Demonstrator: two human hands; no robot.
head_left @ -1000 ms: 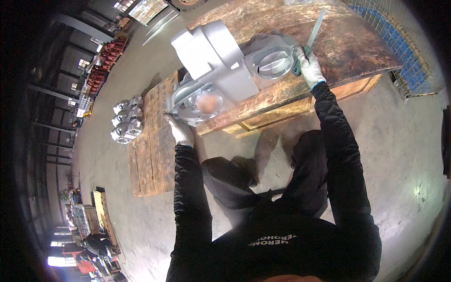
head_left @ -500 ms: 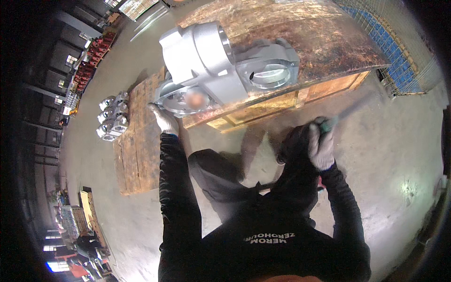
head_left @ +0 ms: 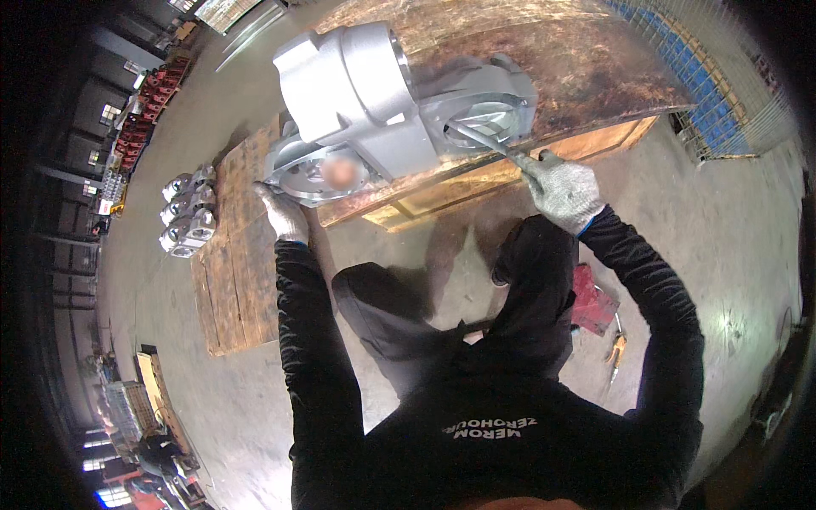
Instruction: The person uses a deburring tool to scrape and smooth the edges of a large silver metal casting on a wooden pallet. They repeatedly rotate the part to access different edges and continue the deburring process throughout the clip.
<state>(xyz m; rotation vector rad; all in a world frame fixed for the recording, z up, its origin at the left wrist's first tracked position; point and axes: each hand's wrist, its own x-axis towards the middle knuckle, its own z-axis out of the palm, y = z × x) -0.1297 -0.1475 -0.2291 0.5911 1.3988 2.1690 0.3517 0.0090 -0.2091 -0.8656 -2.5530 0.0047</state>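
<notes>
A large silver-grey metal casting (head_left: 344, 85) lies on the wooden table, with a wide cylinder on top and ring-shaped openings on either side. My left hand (head_left: 285, 214), in a white knitted glove, grips the casting's lower left rim. In my right hand (head_left: 565, 189), also gloved, is a file (head_left: 480, 136) with a long grey blade. Its tip reaches into the right-hand ring opening, against or close to the inner edge; exact contact is hard to see. The file's handle is mostly hidden in my closed fingers.
The worn wooden table (head_left: 595, 76) extends beyond the casting. A lower wooden platform (head_left: 234, 280) stands left, with several similar castings (head_left: 189, 208) beside it. A wire cage (head_left: 722, 102) is at far right. A red object (head_left: 593, 299) and an orange-handled tool (head_left: 618, 348) lie on the floor.
My right hand has swung up and left from beside my knee, bringing the file into the right ring opening. My left hand stays at the casting's rim. The view has shifted slightly.
</notes>
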